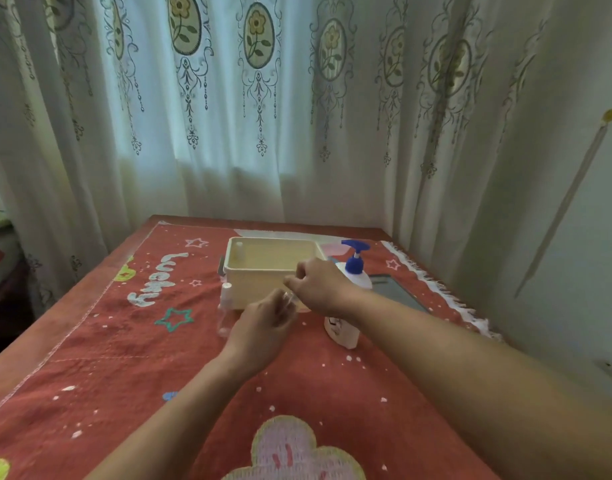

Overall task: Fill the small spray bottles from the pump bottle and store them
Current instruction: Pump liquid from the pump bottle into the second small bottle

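Centrally, left hand point(263, 322) wrapped around clear small spray bottle point(286, 299), just before cream storage box point(269, 268); right hand point(320, 284) fingertips pinched at bottle's top; second spray bottle point(225, 308) beside box's left corner; pump bottle point(353, 271) right; red cloth point(124, 358) beneath.

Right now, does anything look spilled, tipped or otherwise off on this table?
Nothing stands out. The pump bottle stands upright beside the cream bin, no liquid shows on the red cloth, and both hands hold a small clear bottle, too blurred to judge.
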`<action>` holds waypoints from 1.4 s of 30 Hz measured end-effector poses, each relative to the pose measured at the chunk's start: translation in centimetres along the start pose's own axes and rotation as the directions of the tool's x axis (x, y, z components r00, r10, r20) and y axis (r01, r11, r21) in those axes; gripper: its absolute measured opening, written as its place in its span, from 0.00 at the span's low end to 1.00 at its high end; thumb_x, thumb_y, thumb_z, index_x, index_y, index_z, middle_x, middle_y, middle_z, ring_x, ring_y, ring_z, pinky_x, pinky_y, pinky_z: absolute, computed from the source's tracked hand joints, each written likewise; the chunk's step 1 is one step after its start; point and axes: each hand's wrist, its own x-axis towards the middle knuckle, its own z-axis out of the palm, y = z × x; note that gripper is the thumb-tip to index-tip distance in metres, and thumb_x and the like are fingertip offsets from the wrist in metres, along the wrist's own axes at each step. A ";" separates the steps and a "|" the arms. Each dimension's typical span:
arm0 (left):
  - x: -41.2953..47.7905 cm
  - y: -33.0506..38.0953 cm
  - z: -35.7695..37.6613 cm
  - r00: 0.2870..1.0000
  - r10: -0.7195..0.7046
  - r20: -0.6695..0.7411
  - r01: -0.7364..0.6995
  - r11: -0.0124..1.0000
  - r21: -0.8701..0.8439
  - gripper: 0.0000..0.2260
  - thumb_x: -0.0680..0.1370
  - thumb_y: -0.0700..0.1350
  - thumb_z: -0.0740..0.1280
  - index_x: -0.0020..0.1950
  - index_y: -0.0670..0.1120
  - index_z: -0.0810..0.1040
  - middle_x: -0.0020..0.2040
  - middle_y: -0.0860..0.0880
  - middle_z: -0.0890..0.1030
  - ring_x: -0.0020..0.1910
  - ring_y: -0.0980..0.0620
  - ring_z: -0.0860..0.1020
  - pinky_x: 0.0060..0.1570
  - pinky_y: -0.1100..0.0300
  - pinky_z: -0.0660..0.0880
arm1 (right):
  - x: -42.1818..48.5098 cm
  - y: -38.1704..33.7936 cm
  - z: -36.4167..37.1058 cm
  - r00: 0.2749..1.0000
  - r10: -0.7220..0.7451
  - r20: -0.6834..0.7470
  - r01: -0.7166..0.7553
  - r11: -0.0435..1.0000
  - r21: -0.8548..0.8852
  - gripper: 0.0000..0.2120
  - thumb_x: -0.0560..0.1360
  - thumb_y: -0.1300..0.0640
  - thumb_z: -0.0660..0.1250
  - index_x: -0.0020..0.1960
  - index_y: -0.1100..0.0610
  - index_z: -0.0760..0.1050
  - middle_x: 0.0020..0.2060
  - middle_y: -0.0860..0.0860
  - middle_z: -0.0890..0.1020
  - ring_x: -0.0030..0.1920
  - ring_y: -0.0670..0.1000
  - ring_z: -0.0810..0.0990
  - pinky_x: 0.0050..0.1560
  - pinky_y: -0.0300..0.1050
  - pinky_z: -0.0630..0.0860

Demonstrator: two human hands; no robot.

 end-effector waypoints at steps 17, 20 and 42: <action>-1.3 -2.2 0.7 0.991 -0.130 -0.016 0.122 0.960 -0.252 0.21 0.73 0.40 0.72 0.26 0.49 0.64 0.23 0.56 0.62 0.26 0.59 0.59 0.28 0.61 0.57 | -0.4 1.5 2.1 0.963 -0.185 0.194 0.132 0.957 0.257 0.13 0.76 0.57 0.70 0.60 0.51 0.73 0.46 0.51 0.82 0.48 0.50 0.82 0.48 0.44 0.79; -1.6 -2.2 0.6 0.992 -0.117 -0.044 0.109 0.982 -0.151 0.21 0.72 0.39 0.71 0.24 0.48 0.63 0.20 0.56 0.63 0.24 0.58 0.61 0.27 0.63 0.58 | -1.0 1.0 1.5 0.963 -0.100 0.251 0.051 0.980 0.193 0.16 0.77 0.48 0.71 0.61 0.53 0.74 0.47 0.53 0.82 0.45 0.54 0.84 0.42 0.45 0.82; -2.1 -1.9 0.1 0.992 -0.103 -0.070 0.094 0.989 -0.116 0.23 0.72 0.38 0.70 0.24 0.50 0.61 0.19 0.57 0.64 0.23 0.57 0.63 0.27 0.64 0.60 | -1.1 0.8 0.8 0.961 -0.063 0.271 0.023 0.989 0.149 0.16 0.79 0.47 0.69 0.64 0.50 0.73 0.52 0.52 0.79 0.44 0.52 0.83 0.34 0.40 0.79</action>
